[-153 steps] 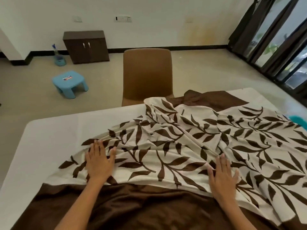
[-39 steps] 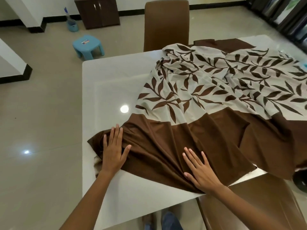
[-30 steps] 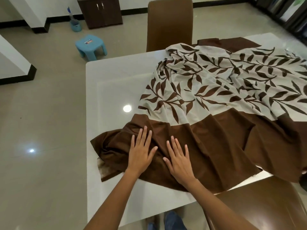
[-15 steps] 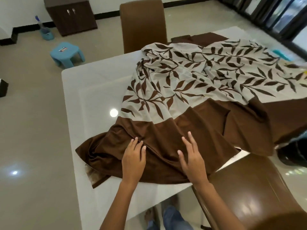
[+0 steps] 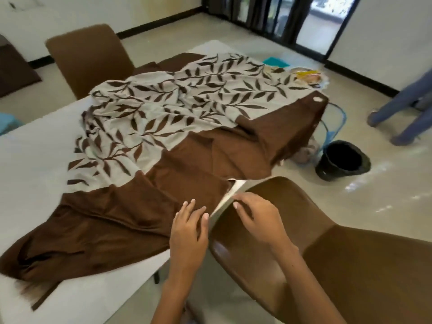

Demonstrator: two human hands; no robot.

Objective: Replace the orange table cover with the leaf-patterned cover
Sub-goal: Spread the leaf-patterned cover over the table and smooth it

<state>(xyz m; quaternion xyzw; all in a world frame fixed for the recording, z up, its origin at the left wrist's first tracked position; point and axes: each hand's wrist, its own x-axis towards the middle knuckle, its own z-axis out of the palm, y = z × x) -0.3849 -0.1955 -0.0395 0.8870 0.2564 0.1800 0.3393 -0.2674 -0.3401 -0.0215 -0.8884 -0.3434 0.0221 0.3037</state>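
The leaf-patterned cover [image 5: 177,108], cream with brown leaves and a wide plain brown border [image 5: 131,213], lies rumpled across the white table [image 5: 35,164]; its right end hangs over the table's far right corner. My left hand [image 5: 189,230] rests flat on the brown border at the near table edge, fingers nearly straight. Beside it, my right hand [image 5: 257,218] hovers over the near chair's back, fingers loosely bent, tips touching the bare white table edge by the cover's hem. It holds nothing I can see. No orange cover is in view.
A brown chair [image 5: 339,265] stands right against the near table edge under my right arm; another brown chair [image 5: 88,57] is at the far side. On the floor at right are a black bucket [image 5: 343,160], a blue wire stand [image 5: 336,127] and a person's legs [image 5: 402,108].
My view has swung right. Both hands slid right along the brown border to the table edge by the near chair. The right hand has come off the cloth and bent its fingers.
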